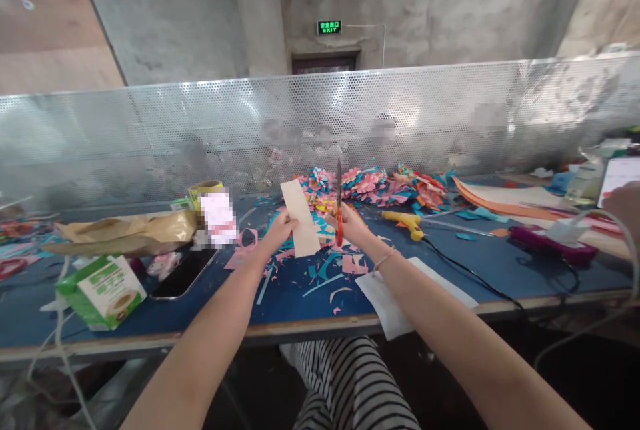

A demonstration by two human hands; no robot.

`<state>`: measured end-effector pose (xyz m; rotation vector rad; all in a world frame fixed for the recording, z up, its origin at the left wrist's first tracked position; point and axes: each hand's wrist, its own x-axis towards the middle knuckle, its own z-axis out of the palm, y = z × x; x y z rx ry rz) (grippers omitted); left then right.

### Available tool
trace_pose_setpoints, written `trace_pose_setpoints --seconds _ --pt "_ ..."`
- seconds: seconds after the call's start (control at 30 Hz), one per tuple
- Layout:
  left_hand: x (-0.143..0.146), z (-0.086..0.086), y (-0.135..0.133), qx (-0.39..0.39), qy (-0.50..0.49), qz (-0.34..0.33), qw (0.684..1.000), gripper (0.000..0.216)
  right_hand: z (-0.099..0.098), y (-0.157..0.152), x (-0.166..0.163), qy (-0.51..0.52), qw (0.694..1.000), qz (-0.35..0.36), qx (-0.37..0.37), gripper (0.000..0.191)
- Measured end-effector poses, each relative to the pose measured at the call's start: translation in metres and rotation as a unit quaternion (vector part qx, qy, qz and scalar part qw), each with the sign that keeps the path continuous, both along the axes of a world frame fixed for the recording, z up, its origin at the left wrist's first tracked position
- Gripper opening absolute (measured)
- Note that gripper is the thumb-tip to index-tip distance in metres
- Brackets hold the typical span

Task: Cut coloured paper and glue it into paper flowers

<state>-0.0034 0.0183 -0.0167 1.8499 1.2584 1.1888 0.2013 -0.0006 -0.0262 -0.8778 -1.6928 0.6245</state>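
Note:
My left hand (279, 228) is closed on the lower left edge of a pale cream paper strip (300, 218), holding it upright above the blue table (280, 297). To its right, my right hand (351, 225) grips red-handled scissors (339, 207) with the blades pointing straight up, just beside the strip's right edge. Coloured paper scraps (330, 270) lie under both hands. A heap of finished paper flowers (370, 187) sits behind them, against the perforated metal screen (200, 137).
A yellow glue gun (406, 221) with a black cord lies right of my hand. White sheet (395, 297) overhangs the front edge. A phone (183, 275), green carton (104, 290), brown paper bag (125, 230) and tape roll (205, 188) stand left. Orange sheets (500, 200) and another person's hand (623, 207) are far right.

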Motion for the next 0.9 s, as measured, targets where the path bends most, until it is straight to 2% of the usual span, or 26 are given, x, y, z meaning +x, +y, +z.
trace_pose_setpoints --seconds 0.13,0.3,0.5,0.67,0.8,0.9 --pt "0.006 0.004 -0.009 -0.009 0.01 -0.019 1.0 0.028 -0.004 -0.001 -0.009 -0.033 0.998 0.044 -0.009 0.03" --pt "0.008 0.007 -0.014 -0.005 -0.01 -0.054 0.998 0.034 -0.006 0.003 -0.011 -0.052 0.998 -0.008 -0.038 0.028" --pt "0.009 0.005 -0.011 -0.011 -0.034 -0.103 0.994 0.032 -0.006 0.01 -0.011 0.029 0.999 0.009 -0.041 0.03" --pt "0.011 0.008 -0.017 -0.053 -0.004 -0.162 0.985 0.024 0.0 0.008 -0.009 0.05 0.997 -0.023 -0.05 0.026" --pt "0.012 0.009 -0.02 -0.05 0.012 -0.149 0.987 0.018 0.002 0.008 -0.007 0.029 0.998 -0.025 -0.048 0.024" --pt "0.01 0.008 -0.017 -0.047 0.003 -0.121 0.992 0.016 -0.004 0.016 -0.006 0.007 0.998 -0.046 -0.041 0.02"
